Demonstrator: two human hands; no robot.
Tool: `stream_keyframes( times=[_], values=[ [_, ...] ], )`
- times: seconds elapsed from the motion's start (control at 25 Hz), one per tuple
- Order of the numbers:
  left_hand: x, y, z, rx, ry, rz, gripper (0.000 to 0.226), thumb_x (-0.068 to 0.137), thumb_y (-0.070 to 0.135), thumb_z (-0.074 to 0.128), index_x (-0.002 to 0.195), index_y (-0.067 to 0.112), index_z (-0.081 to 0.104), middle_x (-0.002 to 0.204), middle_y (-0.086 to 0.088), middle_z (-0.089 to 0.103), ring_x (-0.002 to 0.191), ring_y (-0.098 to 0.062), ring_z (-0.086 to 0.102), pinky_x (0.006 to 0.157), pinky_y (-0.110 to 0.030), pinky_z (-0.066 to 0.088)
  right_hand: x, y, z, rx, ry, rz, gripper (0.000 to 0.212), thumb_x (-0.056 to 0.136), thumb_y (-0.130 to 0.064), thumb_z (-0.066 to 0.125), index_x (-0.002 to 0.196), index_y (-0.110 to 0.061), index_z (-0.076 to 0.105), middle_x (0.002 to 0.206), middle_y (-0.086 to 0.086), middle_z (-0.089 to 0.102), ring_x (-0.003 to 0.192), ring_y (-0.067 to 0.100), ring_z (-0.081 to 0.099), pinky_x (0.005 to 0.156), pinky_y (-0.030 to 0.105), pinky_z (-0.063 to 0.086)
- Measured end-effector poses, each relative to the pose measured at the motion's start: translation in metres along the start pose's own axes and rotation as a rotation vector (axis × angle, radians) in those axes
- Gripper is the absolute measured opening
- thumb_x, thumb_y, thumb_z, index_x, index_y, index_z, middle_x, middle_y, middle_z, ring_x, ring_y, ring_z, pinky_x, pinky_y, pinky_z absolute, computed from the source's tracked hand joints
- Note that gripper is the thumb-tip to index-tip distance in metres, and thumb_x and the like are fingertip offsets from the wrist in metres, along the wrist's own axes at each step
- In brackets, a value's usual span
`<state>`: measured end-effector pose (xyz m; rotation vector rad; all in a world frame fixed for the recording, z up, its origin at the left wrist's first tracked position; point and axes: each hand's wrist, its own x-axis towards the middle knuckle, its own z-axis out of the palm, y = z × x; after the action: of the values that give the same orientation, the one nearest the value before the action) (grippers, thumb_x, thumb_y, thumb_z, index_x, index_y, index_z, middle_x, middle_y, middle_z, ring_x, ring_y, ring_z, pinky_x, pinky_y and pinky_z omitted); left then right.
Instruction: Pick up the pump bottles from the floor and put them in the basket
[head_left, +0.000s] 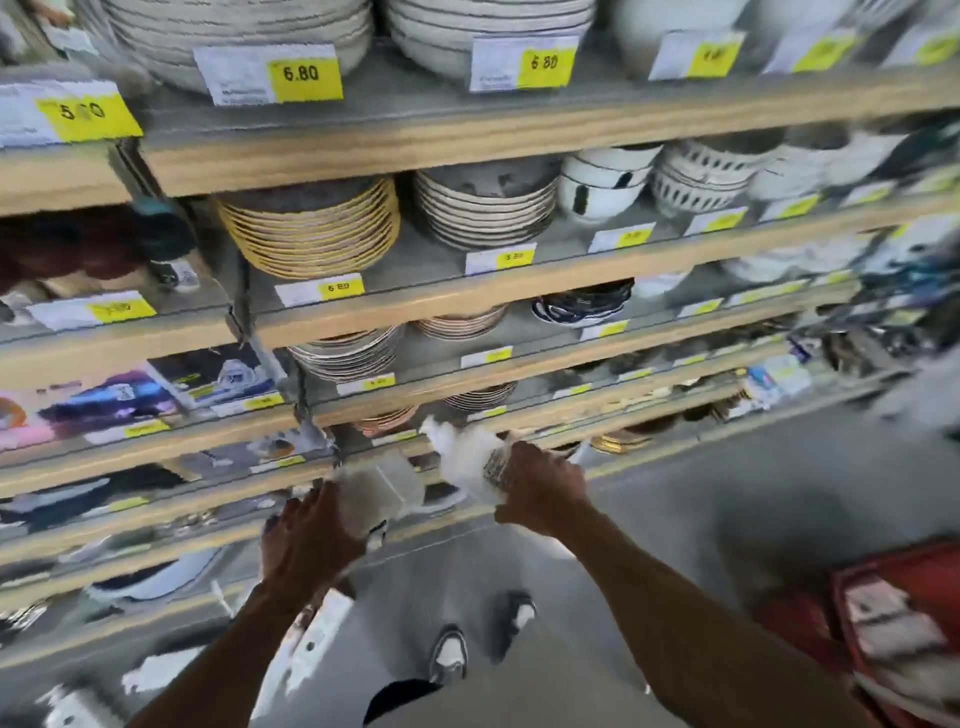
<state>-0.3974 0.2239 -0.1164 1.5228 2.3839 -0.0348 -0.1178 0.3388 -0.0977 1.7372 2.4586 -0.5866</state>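
Fingers (309, 500) of left hand (306, 543) and right hand (540, 493) grip pump bottles (467, 460) near shelf edge (395, 470).

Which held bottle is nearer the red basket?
The patterned bottle in the right hand; the plain bottle in the left hand is farther from the basket.

Wooden shelves (467, 156) hold stacked plates (311, 228), bowls (602, 182) and yellow price tags (304, 75).

Blurred whitish plastic pump bottle (376, 493) gripped in left hand (306, 540), white pump bottle with patterned band (470, 462) tilted in right hand (540, 488), both held off the floor, red plastic basket (904, 566) low at right.
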Motion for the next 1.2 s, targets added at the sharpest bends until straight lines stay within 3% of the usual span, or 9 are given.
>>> stream_keyframes(
  times=[0.16,0.28,0.6,0.8,1.2],
  values=[
    [0.017,0.06,0.001,0.056,-0.041,0.188,0.069,0.055,0.063,0.068,0.113,0.028,0.055,0.103,0.0,0.07,0.099,-0.029,0.065,0.078,-0.037,0.052,-0.04,0.055,-0.016,0.027,0.061,0.222,0.076,0.068,-0.058,0.079,0.125,-0.019,0.046,0.117,0.005,0.065,0.102,0.033,0.067,0.078,0.038,0.049],
    [0.025,0.122,0.007,0.086,-0.067,0.337,0.078,0.054,0.066,0.073,0.119,0.025,0.055,0.109,-0.002,0.069,0.102,-0.03,0.065,0.081,-0.037,0.052,-0.073,0.106,-0.029,0.068,0.13,0.381,0.07,0.065,-0.06,0.077,0.114,-0.021,0.046,0.111,0.003,0.066,0.098,0.033,0.067,0.07,0.035,0.042],
    [0.011,0.302,0.024,0.187,-0.074,0.653,0.085,0.062,0.059,0.077,0.133,0.023,0.047,0.124,0.0,0.064,0.108,-0.026,0.06,0.081,-0.033,0.048,-0.156,0.243,-0.054,0.211,0.225,0.725,0.065,0.062,-0.061,0.077,0.108,-0.025,0.048,0.116,-0.001,0.064,0.104,0.031,0.064,0.078,0.036,0.044],
    [0.003,0.389,0.05,0.221,-0.098,0.789,0.078,0.061,0.056,0.079,0.126,0.024,0.05,0.119,0.0,0.065,0.106,-0.026,0.062,0.08,-0.034,0.048,-0.198,0.312,-0.058,0.245,0.24,0.858,0.066,0.061,-0.06,0.077,0.107,-0.024,0.047,0.118,0.0,0.063,0.105,0.031,0.065,0.081,0.037,0.046],
    [0.012,0.571,0.1,0.282,-0.254,1.052,0.092,0.051,0.052,0.082,0.133,0.026,0.048,0.122,0.0,0.066,0.109,-0.028,0.06,0.085,-0.035,0.051,-0.239,0.424,-0.053,0.347,0.289,1.148,0.083,0.061,-0.058,0.077,0.129,-0.024,0.045,0.127,-0.001,0.064,0.11,0.031,0.065,0.083,0.036,0.047]
  ],
)
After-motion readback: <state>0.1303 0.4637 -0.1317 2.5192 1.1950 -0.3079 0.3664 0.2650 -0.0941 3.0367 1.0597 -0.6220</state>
